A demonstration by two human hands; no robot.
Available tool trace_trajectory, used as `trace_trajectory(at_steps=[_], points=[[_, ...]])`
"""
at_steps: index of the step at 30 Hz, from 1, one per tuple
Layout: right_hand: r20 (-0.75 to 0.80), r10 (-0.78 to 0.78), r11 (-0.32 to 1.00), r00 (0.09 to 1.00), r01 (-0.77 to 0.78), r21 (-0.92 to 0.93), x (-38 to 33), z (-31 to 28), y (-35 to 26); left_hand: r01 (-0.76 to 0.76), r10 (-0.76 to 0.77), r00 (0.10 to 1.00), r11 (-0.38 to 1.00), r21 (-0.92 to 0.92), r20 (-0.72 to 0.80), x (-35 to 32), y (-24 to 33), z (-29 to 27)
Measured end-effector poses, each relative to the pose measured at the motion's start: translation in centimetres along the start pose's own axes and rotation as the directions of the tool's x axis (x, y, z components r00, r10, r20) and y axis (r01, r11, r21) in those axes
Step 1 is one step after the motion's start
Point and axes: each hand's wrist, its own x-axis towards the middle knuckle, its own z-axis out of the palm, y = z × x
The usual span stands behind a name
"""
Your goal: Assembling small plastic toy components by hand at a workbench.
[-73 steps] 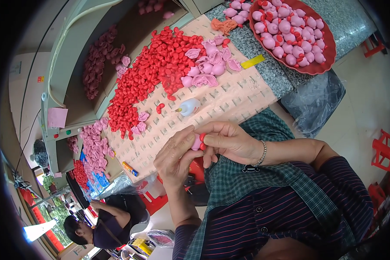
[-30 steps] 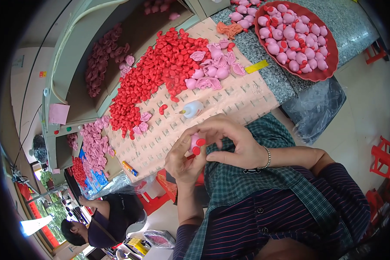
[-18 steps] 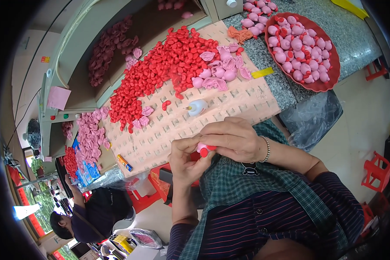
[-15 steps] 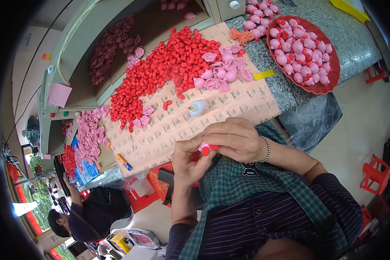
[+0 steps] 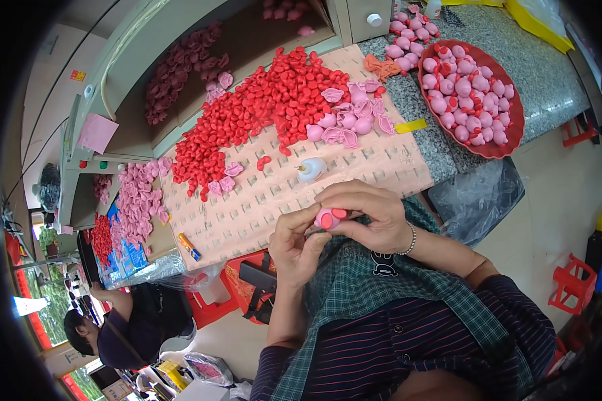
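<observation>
A small pink toy figure with red feet [image 5: 327, 218] is pinched between my two hands over my apron, its red feet toward me. My left hand [image 5: 295, 246] grips it from the left with thumb and fingertips. From the right, my right hand [image 5: 374, 217] curls its fingers over the top, the thumb below. Just beyond my hands, a small translucent white bottle with a narrow tip [image 5: 310, 170] lies on the pink patterned worktop sheet [image 5: 247, 217]. A loose red piece [image 5: 263, 162] is near the bottle, in front of the large pile of red pieces [image 5: 247, 113].
Pink pieces [image 5: 344, 123] lie beside the red pile. At right, a red scalloped bowl [image 5: 520, 130] holds many pink figures. A yellow strip [image 5: 410, 125] and an orange-blue tube [image 5: 188, 246] rest along the sheet. Grey cabinets [image 5: 117, 87] border the back. Another person [image 5: 130, 327] works at lower left.
The toy figure has turned between my fingers, so more of its red feet shows. My left hand's fingers have shifted slightly on it. The whole view has moved a little.
</observation>
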Motion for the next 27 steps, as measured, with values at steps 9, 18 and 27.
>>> trace_trajectory(at_steps=[9, 18, 27], points=[[0.048, 0.113, 0.967, 0.992, -0.121, 0.226, -0.6, 0.3, -0.1, -0.233, 0.247, 0.96, 0.966, 0.111, -0.134, -0.7, -0.9, 1.2], [-0.002, 0.078, 0.977, 0.997, -0.076, 0.198, -0.3, 0.4, 0.4, -0.035, -0.015, 0.974, 0.976, -0.215, -0.225, -0.3, 1.2, 3.4], [0.004, -0.103, 0.993, 0.995, 0.102, 0.052, -0.5, 0.1, 0.6, -0.027, 0.02, 0.974, 0.999, -0.028, -0.225, -0.8, 1.3, 4.7]])
